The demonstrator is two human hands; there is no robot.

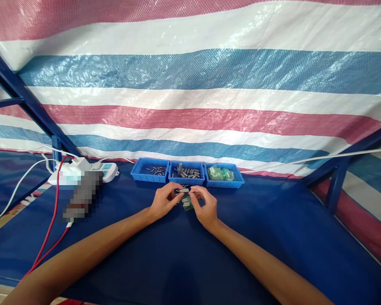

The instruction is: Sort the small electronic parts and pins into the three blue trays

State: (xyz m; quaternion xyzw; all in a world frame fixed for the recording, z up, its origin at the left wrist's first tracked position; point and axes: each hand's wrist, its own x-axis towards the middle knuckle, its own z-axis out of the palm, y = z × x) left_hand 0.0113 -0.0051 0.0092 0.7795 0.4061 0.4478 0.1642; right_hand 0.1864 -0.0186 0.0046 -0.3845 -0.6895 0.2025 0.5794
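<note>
Over the table's middle, just in front of the bins, my two hands come together. My left hand (167, 198) is closed in a pinch at the left end of a small grey metal cylinder (184, 190). At its right end, the thumb and fingertips of my right hand (205, 205) are pinched too. Thin dark pins show near my left fingertips, too small to make out fully. Right below the hands lies a small green and white packet (187, 203), partly covered by my right fingers.
Three blue bins stand behind my hands: thin pins in the left bin (150, 178), grey cylinders in the middle bin (187, 181), green and white packets in the right bin (225, 184). At left are a power strip (113, 173), a blurred dark object (84, 197) and a red cable (54, 212).
</note>
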